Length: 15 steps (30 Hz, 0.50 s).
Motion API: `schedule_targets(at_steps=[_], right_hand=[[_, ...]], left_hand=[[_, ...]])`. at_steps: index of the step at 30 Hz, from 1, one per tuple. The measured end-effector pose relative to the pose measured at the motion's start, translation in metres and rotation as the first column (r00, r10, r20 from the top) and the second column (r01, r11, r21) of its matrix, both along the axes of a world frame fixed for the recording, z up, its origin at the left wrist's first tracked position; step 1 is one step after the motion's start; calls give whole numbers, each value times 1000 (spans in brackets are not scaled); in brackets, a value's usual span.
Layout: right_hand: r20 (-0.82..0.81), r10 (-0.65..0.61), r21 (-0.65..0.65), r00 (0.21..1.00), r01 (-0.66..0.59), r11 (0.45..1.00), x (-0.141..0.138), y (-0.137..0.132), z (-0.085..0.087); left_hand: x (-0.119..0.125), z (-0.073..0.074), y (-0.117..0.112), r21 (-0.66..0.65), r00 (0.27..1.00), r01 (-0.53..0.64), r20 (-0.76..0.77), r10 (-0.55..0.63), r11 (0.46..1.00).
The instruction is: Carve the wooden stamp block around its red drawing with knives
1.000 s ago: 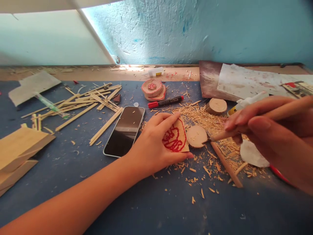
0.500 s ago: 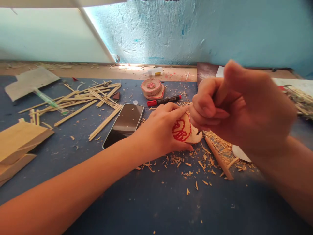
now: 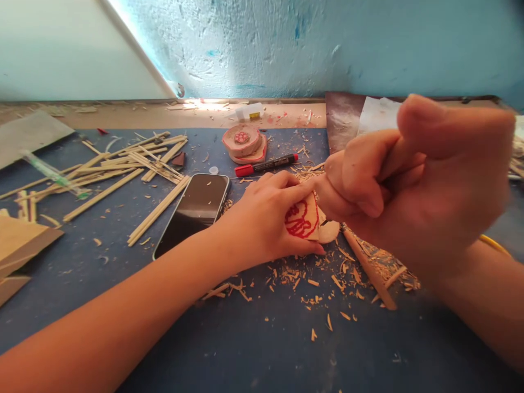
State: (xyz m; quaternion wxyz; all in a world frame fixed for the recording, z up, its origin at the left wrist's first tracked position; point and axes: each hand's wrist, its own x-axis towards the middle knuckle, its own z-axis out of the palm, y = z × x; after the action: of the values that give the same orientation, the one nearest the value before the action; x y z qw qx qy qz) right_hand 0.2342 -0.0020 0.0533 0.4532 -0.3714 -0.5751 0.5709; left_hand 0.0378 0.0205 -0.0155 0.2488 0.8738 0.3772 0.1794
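Observation:
My left hand [image 3: 272, 215] grips a pale wooden block [image 3: 305, 217] by its sides, fingers at the far edge and thumb at the near one. Red marker lines are drawn on its top face. Close by on the right, my right hand [image 3: 417, 164] is raised in a fist, its knuckles near the block's right edge. Whatever the fist holds is hidden by the fingers. Beneath it lie a rounded pale wood piece [image 3: 328, 232] and a slim wooden stick [image 3: 370, 270] among wood shavings [image 3: 313, 282].
A phone [image 3: 192, 210] lies left of the block. Behind are a red-capped marker [image 3: 266, 165] and a round carved piece with red marks [image 3: 242, 141]. Thin wooden sticks [image 3: 104, 194], a green-tinted clear tube [image 3: 55, 173] and a wood block [image 3: 22, 240] are on the left.
The view has shifted slightly, so objects on the left sit further left. My right fist has moved a little to the right; my left hand keeps its hold on the block.

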Motion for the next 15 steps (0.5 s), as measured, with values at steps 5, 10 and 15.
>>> schedule_targets(at_steps=[5,10,15], right_hand=[[-37,-57,122,998,61,991,0,-3,-17],[-15,-39,173,999,41,984,-5,-6,-25],[4,-122,115,992,121,986,-13,0,-37]], left_hand=[[0,0,1,-22,1000,1,1,-1,1000],[2,-2,-1,21,1000,-12,14,12,1000],[3,-6,-3,43,998,-32,52,30,999]])
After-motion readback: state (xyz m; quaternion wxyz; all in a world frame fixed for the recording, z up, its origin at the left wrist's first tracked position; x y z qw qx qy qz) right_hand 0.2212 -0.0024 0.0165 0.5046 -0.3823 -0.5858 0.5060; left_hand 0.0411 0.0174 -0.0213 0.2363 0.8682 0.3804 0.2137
